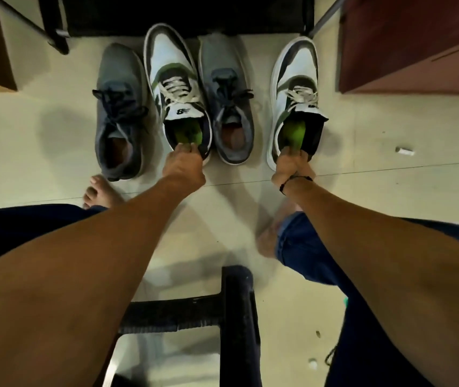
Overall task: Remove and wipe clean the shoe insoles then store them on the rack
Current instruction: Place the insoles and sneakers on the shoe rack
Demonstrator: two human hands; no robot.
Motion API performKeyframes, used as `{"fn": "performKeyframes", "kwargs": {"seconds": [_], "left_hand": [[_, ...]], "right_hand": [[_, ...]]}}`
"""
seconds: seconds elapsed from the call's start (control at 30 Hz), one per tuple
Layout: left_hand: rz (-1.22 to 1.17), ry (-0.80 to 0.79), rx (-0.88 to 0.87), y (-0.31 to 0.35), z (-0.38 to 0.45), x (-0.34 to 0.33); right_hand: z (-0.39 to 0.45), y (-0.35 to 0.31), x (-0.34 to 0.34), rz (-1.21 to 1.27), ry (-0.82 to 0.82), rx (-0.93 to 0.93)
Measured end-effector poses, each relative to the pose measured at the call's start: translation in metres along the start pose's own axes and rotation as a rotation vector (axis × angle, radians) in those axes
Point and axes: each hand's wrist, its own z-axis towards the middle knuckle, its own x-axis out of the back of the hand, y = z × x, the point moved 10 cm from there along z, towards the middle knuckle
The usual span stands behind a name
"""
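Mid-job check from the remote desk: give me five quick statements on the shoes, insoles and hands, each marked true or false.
1. Four shoes stand on the floor. True.
2. The left hand reaches into a grey shoe. False: its fingers pinch the green insole of the left white sneaker.
3. The right hand is at the heel opening of the right white sneaker. True.
4. Both green insoles already lie on the floor. False: both are inside the sneakers, the right green insole included.
5. The grey shoes are unlaced. False: both carry dark laces.
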Motion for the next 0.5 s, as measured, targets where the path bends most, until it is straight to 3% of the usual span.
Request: {"fn": "performKeyframes", "kwargs": {"seconds": [0.2,0.33,0.5], "left_hand": [[-0.055,0.008,0.042,-0.004,0.032,-0.003],[-0.093,0.010,0.056,-0.002,0.013,0.019],[-0.090,0.026,0.036,0.011,-0.038,0.061]], "right_hand": [[0.030,0.007,0.005,-0.018,-0.011,0.072],[0.004,0.007,0.032,-0.024,0.054,0.099],[-0.053,-0.001,0.074,-0.038,0.024,0.142]]}}
